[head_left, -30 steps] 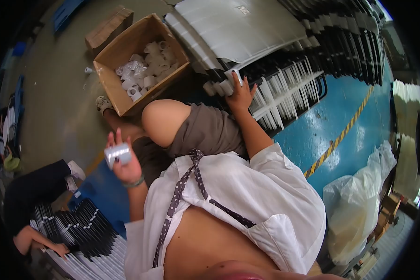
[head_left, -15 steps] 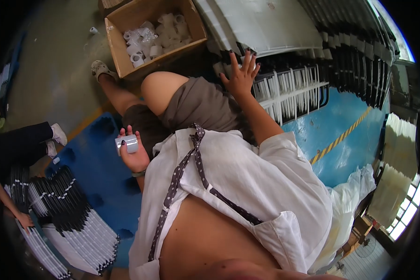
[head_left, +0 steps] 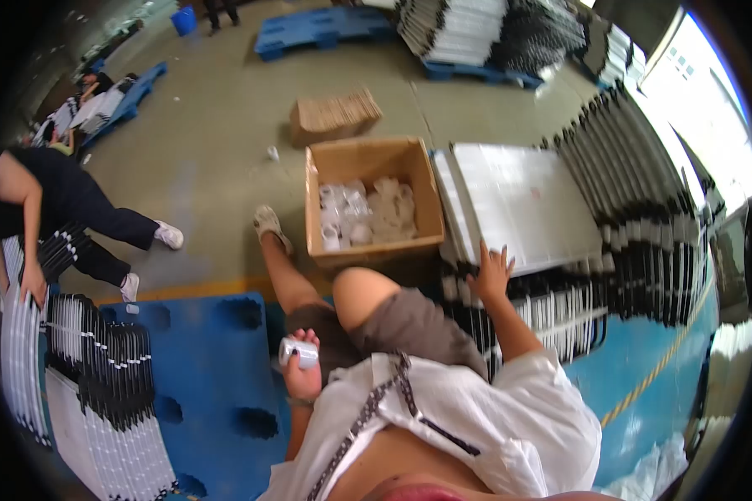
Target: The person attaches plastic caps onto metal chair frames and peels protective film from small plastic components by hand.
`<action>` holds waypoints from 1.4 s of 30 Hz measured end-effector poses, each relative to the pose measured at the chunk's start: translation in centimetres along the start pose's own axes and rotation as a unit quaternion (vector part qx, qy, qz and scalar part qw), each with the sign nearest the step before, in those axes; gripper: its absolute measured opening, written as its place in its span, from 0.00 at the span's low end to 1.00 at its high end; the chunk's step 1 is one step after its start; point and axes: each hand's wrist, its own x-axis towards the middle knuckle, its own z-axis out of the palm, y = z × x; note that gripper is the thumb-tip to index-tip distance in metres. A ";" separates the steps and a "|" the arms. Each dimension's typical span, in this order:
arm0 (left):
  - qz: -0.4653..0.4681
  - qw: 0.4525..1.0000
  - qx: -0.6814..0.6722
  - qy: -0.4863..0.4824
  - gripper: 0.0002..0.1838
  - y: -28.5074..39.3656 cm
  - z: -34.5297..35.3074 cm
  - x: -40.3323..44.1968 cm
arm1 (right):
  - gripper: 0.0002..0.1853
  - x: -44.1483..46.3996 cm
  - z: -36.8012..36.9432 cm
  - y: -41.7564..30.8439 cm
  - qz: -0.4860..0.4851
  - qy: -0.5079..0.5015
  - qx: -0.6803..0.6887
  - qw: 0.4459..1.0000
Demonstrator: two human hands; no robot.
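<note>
My left hand [head_left: 302, 376] is wrapped round a small shiny white roll [head_left: 299, 353], held beside my thigh. With fingers spread, my right hand [head_left: 493, 275] rests at the near edge of a flat grey-white panel [head_left: 526, 204] on top of a stack. Under and beside that hand are black frame ends and white slats [head_left: 560, 317]. In front of my knees stands an open cardboard box [head_left: 376, 250] holding several white rolls and clear plastic wrap.
A blue pallet [head_left: 217, 359] lies at my left, with stacked black-and-white frames [head_left: 113, 367]. A co-worker [head_left: 67, 200] bends over frames there. Behind the box lies folded cardboard [head_left: 334, 115]. More stacked frames [head_left: 643, 217] stand at the right.
The view has tilted up, showing more floor and further pallets. My right hand has left the stack's corner, fingers now spread on its near edge. My left hand still holds the roll, lower now.
</note>
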 end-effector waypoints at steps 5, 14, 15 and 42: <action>-0.050 0.994 -0.089 0.031 0.22 -0.2 2.2 1.4 | 0.31 -3.6 -3.2 -3.2 -0.276 0.072 0.264 0.921; -0.063 0.991 -0.005 0.118 0.22 0.1 2.9 2.6 | 0.32 -13.4 -0.1 -1.4 -0.382 -0.133 0.293 0.866; -0.059 0.993 -0.006 0.102 0.23 -0.3 2.7 2.6 | 0.32 -13.3 0.3 -1.6 -0.383 -0.119 0.299 0.866; -0.184 0.978 0.029 -0.093 0.21 -2.2 5.4 3.3 | 0.33 -11.8 3.9 -1.3 -0.368 -0.060 0.366 0.852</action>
